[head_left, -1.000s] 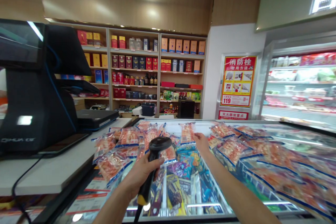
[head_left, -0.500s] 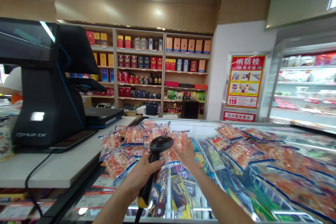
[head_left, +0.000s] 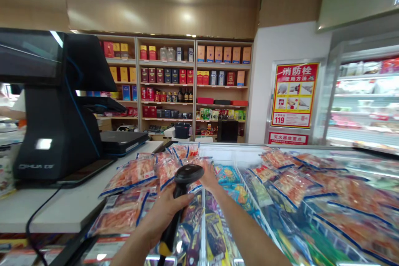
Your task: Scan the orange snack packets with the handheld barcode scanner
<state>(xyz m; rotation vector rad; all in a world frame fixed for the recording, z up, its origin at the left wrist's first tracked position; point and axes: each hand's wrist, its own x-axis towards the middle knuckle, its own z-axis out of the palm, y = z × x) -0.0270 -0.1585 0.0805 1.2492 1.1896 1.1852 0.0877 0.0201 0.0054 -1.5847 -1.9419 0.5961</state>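
My left hand [head_left: 170, 208] is wrapped round the handle of a black barcode scanner [head_left: 188, 173] with a yellow band near its cord end. Just beyond the scanner head, my right hand [head_left: 209, 176] reaches against a pile of clear plastic packets [head_left: 168, 169] of orange-pink food with blue edges. The scanner head and the packets hide most of its fingers, so its grip does not show. More of these packets [head_left: 123, 212] lie nearer on the left, partly over the freezer's edge. The pile rests on the glass top of a chest freezer [head_left: 229, 151].
On the left, a counter [head_left: 75, 205] carries a black checkout terminal [head_left: 46, 133] and a trailing cable [head_left: 29, 224]. Another group of packets [head_left: 294, 187] covers the right side of the freezer. Shelves of boxes [head_left: 165, 75] stand behind.
The left pile of packets has shifted left and towards me, spreading towards the counter. My right hand has moved left, behind the scanner head. My left hand still holds the scanner.
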